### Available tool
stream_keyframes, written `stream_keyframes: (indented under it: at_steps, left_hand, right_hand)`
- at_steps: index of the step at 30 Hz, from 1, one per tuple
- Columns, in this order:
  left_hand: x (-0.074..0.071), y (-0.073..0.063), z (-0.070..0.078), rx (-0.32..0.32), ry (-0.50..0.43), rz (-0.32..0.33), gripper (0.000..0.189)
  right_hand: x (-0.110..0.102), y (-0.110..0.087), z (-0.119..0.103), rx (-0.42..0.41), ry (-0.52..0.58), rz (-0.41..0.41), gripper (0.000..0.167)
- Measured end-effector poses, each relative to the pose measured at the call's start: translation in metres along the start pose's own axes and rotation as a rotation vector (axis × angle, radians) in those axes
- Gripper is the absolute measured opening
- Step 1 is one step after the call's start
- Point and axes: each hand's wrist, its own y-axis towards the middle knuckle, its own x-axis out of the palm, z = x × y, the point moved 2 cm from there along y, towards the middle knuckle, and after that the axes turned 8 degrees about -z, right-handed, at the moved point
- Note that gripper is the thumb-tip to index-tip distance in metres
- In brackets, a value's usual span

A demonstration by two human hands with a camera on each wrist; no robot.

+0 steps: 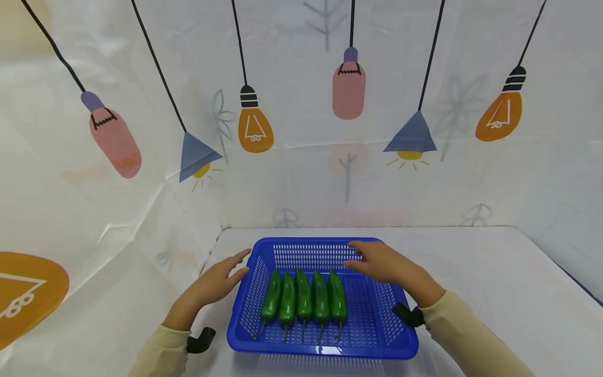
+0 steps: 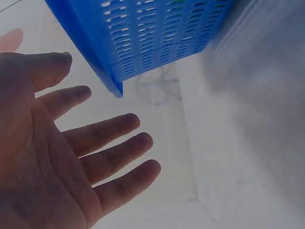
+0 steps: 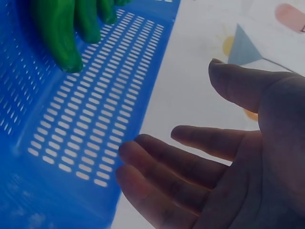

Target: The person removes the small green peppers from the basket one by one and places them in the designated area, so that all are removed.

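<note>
A blue plastic basket [image 1: 365, 303], rectangular with rounded corners and a smooth, glossy rim, sits on a white table [image 1: 494, 293], nearer the table's left edge than its right. Rows of small slots pierce its walls, and a finer lattice forms its floor. Five green peppers [image 1: 303, 296], shiny, smooth and tapered, lie inside in a row across the basket's left half, their tips toward its far edge and their thin, bent stems toward its near edge. The left hand [image 1: 219, 277] is beside the basket's far-left corner, thumb and fingers spread apart, a gap between fingertips and rim showing in the left wrist view. The right hand [image 1: 377, 259] is at the far-right corner, its thumb apart from loosely extended fingers. Beige sleeves [image 1: 476, 335] cover both forearms. Behind the table's far edge hangs a creased white sheet [image 1: 301, 183], printed with pink, orange and blue lamps on black cords.
</note>
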Motion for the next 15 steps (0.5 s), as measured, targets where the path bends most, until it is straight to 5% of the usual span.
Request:
stream_keyframes:
  at_steps: [15]
  left_hand:
    - [0.009,0.001,-0.01,-0.016,-0.055,0.03,0.052]
  right_hand:
    - [0.013,0.017,-0.009,0.045,0.018,-0.055,0.062]
